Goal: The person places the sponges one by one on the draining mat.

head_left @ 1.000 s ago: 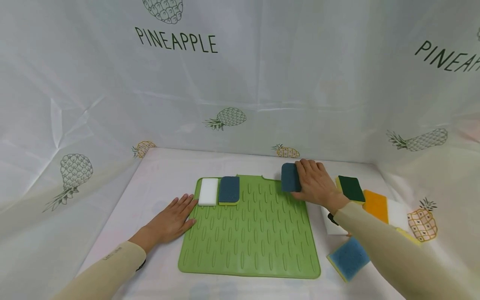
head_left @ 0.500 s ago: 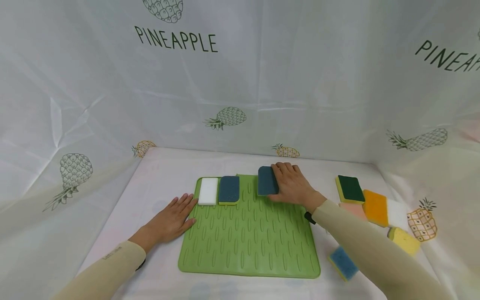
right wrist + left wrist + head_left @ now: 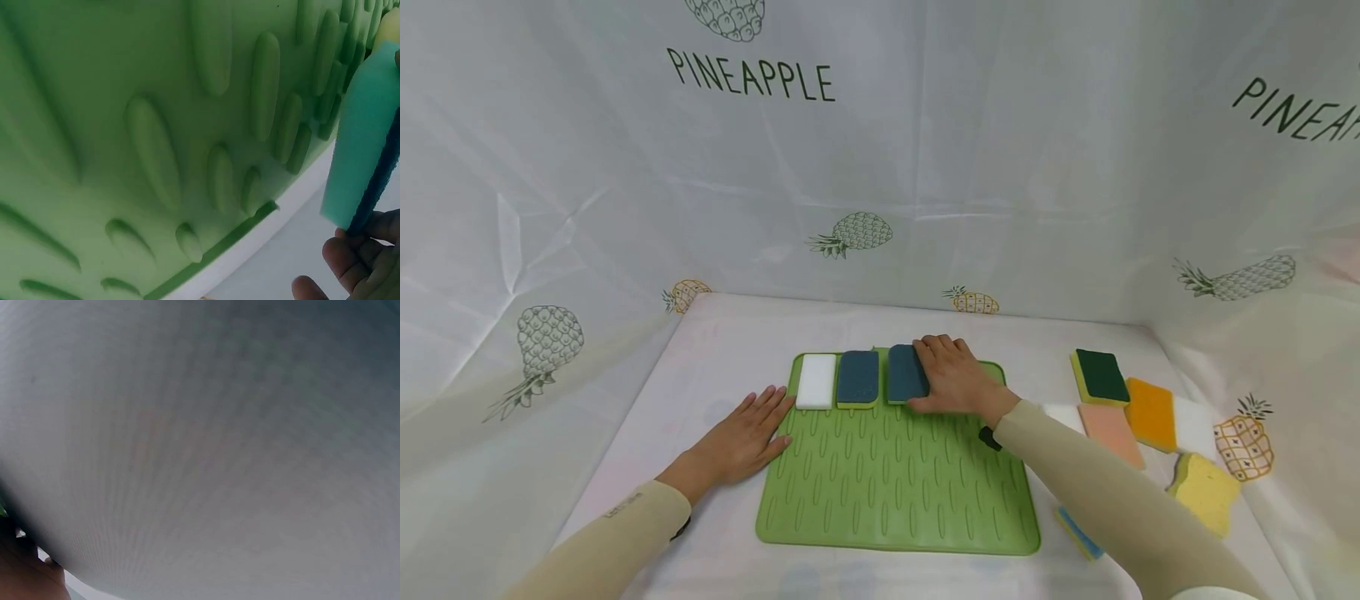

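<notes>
Just above the middle of the head view, the right hand's (image 3: pixel 953 377) grip pinches a dark blue and turquoise sponge (image 3: pixel 906 375) over the upper part of a green mat (image 3: pixel 898 492), just right of a blue-topped yellow sponge (image 3: pixel 857 378) and a white block (image 3: pixel 816 382). Left of centre, the left hand (image 3: pixel 737 442) lies with its grip relaxed, fingers extended, by the mat's left edge. More sponges, among them an orange one (image 3: pixel 1152 415), lie on the table (image 3: pixel 737 329) at right.
</notes>
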Motion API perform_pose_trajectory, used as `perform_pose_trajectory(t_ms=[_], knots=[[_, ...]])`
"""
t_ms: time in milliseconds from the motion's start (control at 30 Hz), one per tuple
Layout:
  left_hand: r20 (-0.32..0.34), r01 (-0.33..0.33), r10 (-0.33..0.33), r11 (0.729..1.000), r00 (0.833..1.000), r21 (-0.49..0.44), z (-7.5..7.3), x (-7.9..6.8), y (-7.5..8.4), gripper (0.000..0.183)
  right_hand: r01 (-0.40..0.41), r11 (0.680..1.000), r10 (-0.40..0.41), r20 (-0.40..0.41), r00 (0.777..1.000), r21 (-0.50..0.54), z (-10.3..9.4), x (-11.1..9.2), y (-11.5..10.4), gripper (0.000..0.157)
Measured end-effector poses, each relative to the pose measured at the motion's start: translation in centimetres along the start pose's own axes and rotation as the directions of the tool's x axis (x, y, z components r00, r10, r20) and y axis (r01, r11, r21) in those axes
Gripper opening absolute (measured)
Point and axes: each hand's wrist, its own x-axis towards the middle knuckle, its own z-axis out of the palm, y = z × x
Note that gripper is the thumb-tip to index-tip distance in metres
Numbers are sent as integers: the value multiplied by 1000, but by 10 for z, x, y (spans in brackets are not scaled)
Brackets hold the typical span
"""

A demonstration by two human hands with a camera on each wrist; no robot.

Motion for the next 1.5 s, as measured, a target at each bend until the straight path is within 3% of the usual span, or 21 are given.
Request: perform_pose_trajectory(t_ms=[400,1500], knots=[[0,0,0,1000,1000,-4,2,0,-1,73,-17,1000,16,69,998,17,10,4,-3,106],[-13,-3,3,1000,1000,-2,-1,-1,1,73,-48,998,41,116,992,51,14,9,-6,107]])
